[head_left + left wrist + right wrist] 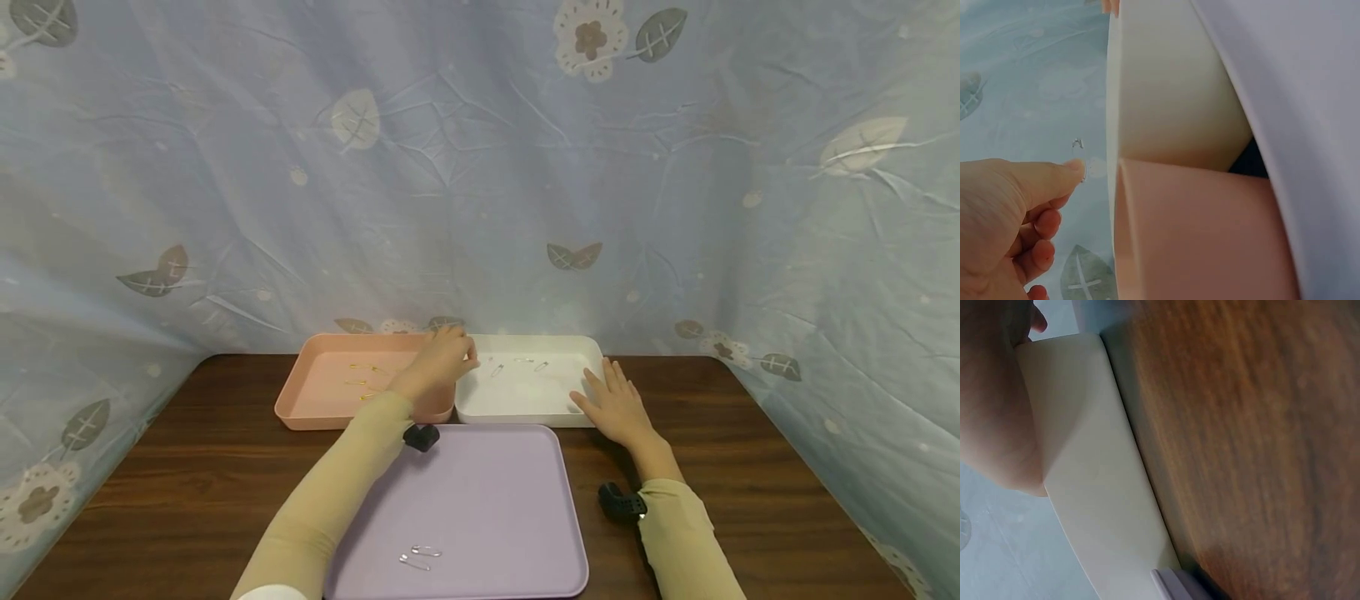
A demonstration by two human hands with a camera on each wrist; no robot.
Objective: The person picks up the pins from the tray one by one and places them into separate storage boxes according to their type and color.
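Note:
Between thumb and fingertip my left hand pinches a silver safety pin, its end sticking up past the thumb in the left wrist view. That hand is over the place where the pink tray and the white tray meet. Several silver safety pins lie in the white tray, and several gold safety pins in the pink one. My right hand rests at the white tray's right end with its fingers spread.
In front of both trays lies a flat purple tray with two silver safety pins near its front. Everything stands on a dark wooden table. A patterned curtain hangs right behind and along the sides.

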